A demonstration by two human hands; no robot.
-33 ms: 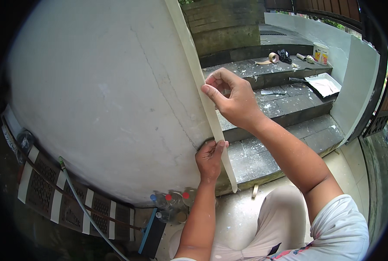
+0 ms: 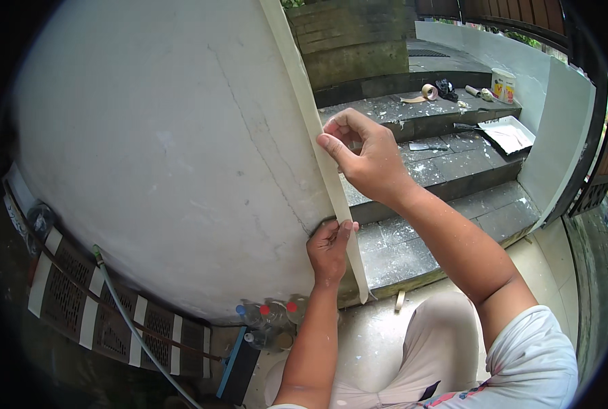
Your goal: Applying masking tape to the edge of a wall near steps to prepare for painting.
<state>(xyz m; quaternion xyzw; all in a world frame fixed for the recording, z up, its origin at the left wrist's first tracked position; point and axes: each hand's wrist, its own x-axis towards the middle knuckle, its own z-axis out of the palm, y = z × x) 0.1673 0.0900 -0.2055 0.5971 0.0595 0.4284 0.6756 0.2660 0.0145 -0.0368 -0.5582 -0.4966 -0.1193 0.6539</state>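
Both hands [image 2: 331, 249] press tape strip [image 2: 324, 153] running vertically.

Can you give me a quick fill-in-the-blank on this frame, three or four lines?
1. Both hands press a strip of pale ____ along the wall's corner edge.
2. The left hand is ____ the right hand on the strip.
3. A tape roll lies on the ____ step.
4. Bottles with coloured caps stand at the wall's ____.

Missing: tape; below; top; foot

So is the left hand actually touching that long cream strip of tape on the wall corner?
Touching. The head view shows the left hand with its thumb pressed on the cream tape strip at the grey wall corner.
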